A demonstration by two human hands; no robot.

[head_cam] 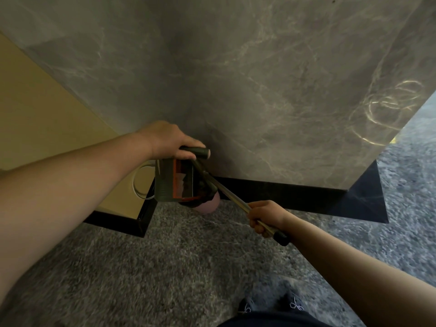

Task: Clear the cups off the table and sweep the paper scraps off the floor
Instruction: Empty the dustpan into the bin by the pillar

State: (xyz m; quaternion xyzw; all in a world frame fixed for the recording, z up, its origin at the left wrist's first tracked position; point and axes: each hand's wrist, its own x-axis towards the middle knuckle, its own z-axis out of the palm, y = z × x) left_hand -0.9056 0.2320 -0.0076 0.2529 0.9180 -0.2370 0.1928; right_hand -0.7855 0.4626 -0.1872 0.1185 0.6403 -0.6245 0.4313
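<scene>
Our left hand (168,140) grips the dustpan (175,181) by its dark handle, the pan hanging just below it. Our right hand (265,217) is wrapped round one broom pole (232,194) slanting toward the pan, above the floor (146,267).

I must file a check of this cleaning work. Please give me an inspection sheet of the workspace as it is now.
Surface: grey speckled floor; no paper scraps seen.
Job's things: dustpan hanging from its handle; broom pole slanting down behind it; no cups seen.
Clutter: pinkish object below the dustpan, unclear what it is.
Grippers: left hand grips the dustpan handle; right hand grips the pole near its black end cap.
Cables: nothing seen.
Surroundings: grey marble wall, black baseboard, beige panel, a shoe.
</scene>
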